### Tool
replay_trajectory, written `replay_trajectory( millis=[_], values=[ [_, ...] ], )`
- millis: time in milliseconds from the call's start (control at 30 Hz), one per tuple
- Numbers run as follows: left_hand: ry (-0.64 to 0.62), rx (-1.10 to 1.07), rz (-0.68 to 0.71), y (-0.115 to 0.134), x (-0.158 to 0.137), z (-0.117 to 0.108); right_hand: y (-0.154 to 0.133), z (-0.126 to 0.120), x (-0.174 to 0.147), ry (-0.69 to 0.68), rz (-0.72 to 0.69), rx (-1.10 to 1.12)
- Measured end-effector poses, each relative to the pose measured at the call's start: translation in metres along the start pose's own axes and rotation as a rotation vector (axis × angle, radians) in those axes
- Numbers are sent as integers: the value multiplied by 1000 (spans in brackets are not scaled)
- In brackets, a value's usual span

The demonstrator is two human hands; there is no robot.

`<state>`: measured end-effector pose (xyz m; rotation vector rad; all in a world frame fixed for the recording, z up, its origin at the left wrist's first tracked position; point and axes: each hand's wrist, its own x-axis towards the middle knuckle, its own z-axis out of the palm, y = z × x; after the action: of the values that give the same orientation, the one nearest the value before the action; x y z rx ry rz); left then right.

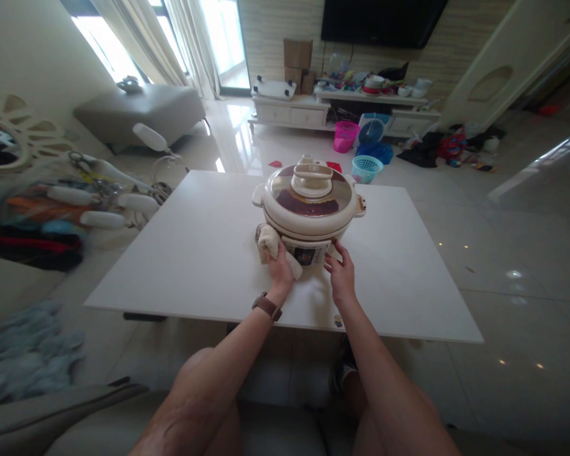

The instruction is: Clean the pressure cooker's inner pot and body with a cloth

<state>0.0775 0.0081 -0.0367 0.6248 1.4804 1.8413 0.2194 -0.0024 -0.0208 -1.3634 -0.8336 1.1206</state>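
An off-white electric cooker (275, 212) with a glass lid (285, 190) stands on the white table (185, 253). The lid carries a cream handle, and brownish marks show through the glass. On the cooker's front is a control panel (304, 254). My left hand (280, 269) is closed around a bunched beige cloth (268, 240), which lies against the cooker's lower left side. At the panel's right edge, my right hand (341, 272) has its fingers apart, the tips touching or very near the cooker's lower body. Nothing shows in its grasp.
A small sticker (338, 321) is near the table's front edge. Beyond the table stand a turquoise basket (367, 170) and a pink basket (346, 137) on the floor. White padded equipment arms (137, 202) reach close to the table's left edge.
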Motion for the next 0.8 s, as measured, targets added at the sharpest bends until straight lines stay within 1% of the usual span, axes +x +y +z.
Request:
replay_trajectory(
  millis=[133,300,467,800],
  values=[
    [15,-5,-15,0,0,0,1,-1,0,-4,-10,-2],
    [-3,-26,10,0,3,0,1,-1,0,4,2,9],
    [12,-9,-18,2,4,0,-2,-1,-1,4,8,8],
    [4,-8,-2,2,3,0,-1,-1,0,-14,-3,3]
  ],
)
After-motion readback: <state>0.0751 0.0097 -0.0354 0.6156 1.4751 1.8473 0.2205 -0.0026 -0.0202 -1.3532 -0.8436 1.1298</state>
